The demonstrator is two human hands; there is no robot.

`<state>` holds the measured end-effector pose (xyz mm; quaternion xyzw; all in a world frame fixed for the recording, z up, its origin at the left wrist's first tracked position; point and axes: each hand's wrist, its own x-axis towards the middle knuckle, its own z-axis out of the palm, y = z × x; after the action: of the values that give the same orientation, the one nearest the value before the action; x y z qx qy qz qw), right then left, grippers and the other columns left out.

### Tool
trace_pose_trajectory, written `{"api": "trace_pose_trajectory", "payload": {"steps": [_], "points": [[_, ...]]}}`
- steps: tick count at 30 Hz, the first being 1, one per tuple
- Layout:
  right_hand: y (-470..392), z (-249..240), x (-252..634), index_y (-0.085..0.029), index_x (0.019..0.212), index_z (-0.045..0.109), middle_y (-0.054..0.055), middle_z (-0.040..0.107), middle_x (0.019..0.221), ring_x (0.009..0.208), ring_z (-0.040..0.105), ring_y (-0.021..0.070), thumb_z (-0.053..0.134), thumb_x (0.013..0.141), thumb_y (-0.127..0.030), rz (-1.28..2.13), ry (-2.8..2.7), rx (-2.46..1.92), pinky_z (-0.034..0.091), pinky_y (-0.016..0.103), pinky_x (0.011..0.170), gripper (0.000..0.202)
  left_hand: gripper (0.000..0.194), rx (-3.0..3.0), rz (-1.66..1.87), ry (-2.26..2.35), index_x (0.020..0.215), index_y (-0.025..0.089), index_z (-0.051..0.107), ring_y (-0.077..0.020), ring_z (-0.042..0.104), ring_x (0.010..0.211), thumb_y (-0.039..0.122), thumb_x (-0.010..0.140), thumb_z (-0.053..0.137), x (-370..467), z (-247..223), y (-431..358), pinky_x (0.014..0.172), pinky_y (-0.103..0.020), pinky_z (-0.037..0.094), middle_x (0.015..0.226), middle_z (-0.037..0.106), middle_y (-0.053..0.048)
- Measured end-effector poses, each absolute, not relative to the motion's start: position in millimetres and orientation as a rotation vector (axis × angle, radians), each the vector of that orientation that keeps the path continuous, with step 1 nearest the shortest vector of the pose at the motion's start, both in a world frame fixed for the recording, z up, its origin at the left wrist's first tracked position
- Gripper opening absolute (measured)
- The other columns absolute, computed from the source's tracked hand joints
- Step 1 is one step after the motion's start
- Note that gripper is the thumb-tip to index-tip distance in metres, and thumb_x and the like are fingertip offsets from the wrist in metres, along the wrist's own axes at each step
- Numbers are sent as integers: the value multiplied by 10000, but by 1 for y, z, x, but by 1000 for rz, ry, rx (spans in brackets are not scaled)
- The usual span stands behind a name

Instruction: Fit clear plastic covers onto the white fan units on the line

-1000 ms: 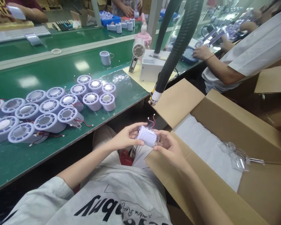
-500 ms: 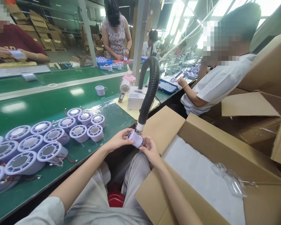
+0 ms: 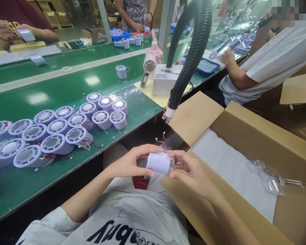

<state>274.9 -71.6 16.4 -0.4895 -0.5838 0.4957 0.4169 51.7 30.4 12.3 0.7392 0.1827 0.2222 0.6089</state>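
Observation:
A lavender cylindrical housing (image 3: 159, 162) lies sideways between my two hands, a clear plastic piece around its right end. Red and white wires with small connectors rise from its upper side. The fingers and thumb of my left hand (image 3: 135, 161) grip its left end. On the right end, my right hand (image 3: 187, 168) pinches the housing and the clear piece. Above hangs a black corrugated hose (image 3: 191, 58) with a white tip, apart from the housing. Several lavender round units (image 3: 53, 143) with wires stand on the green bench (image 3: 109, 149) at the left.
An open cardboard box (image 3: 260, 136) at the right holds white sheeting and clear plastic parts (image 3: 271, 182). A white machine (image 3: 164, 81) and pink handheld fan (image 3: 154, 51) stand on the bench. A blue tray (image 3: 206, 66) is behind. People work across the bench and at the right.
Both hands have brought the housing away from the hose tip, lower in view and toward my body. Its wires now show above it. The view has tilted down and shifted left.

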Motion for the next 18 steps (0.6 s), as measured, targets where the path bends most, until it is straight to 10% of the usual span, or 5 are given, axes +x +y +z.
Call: {"api": "trace_pose_trajectory", "payload": {"steps": [18], "points": [[-79,19,260,-203,1051,525,1,638,821,675,648,127,640,853,-574,1662,-985,-1144,568,228,624,437,765,1842,622,350,1349,294,529,-265,494,1315,254,651,840,44,18,15,1098,-418,406,1410,542,-97]]}}
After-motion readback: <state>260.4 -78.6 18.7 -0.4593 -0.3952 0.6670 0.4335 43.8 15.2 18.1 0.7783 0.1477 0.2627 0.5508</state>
